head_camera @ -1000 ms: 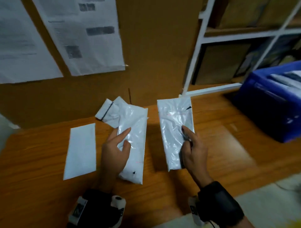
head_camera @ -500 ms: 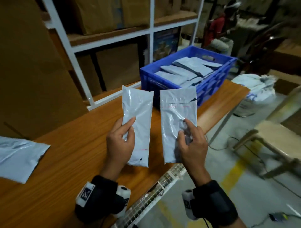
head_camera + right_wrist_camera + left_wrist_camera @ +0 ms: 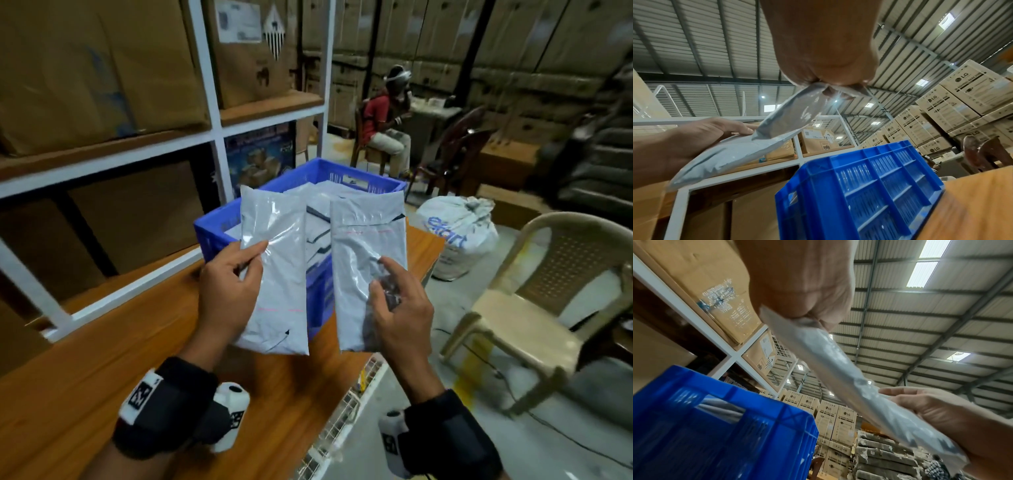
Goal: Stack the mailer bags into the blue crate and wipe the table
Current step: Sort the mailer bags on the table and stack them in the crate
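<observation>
I hold two white-grey mailer bags upright side by side, just in front of the blue crate [image 3: 325, 170]. My left hand [image 3: 251, 262] grips the left mailer bag [image 3: 279, 274] by its left edge, thumb on the front. My right hand [image 3: 383, 284] pinches the right mailer bag [image 3: 363, 240] at its lower right. The crate stands at the far end of the wooden table [image 3: 102, 359] and holds several mailer bags. The left wrist view has the left hand [image 3: 803, 288], its bag [image 3: 818, 345] and the crate [image 3: 715, 426]. The right wrist view has the right hand [image 3: 824, 48] pinching its bag [image 3: 797, 113] above the crate [image 3: 859, 186].
A white shelf rack [image 3: 212, 102] with cardboard boxes stands behind the table on the left. A beige plastic chair [image 3: 548, 301] and a white sack [image 3: 455, 236] are on the floor to the right. A person sits on a chair [image 3: 387, 126] far back.
Both hands have lifted their bags off the table and carried them right, up to the blue crate. My view has swung from the table's left end to the crate.
</observation>
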